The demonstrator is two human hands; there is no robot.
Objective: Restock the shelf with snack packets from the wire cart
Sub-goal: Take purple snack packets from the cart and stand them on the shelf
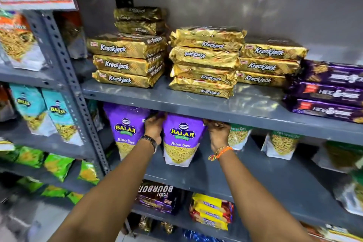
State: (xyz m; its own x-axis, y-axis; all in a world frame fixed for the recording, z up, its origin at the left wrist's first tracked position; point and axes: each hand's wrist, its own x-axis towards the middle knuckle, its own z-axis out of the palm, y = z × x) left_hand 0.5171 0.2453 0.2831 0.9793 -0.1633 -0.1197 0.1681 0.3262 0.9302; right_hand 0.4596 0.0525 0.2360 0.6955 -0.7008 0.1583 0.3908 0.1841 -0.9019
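Note:
A purple Balaji Aloo Sev packet (181, 139) stands upright on the middle grey shelf (255, 171). My left hand (154, 125) grips its upper left corner and my right hand (218, 131) grips its upper right corner, both tucked under the shelf above. A second purple Aloo Sev packet (124, 127) stands just to its left, partly behind my left wrist. The wire cart is out of view.
Gold Krackjack stacks (204, 63) and purple Hide & Seek packs (330, 92) fill the shelf above. Green-topped sev packets (280, 143) stand to the right on the middle shelf. Bourbon packs (157, 196) lie below. A slotted grey upright (78, 92) separates the left bay of snack bags.

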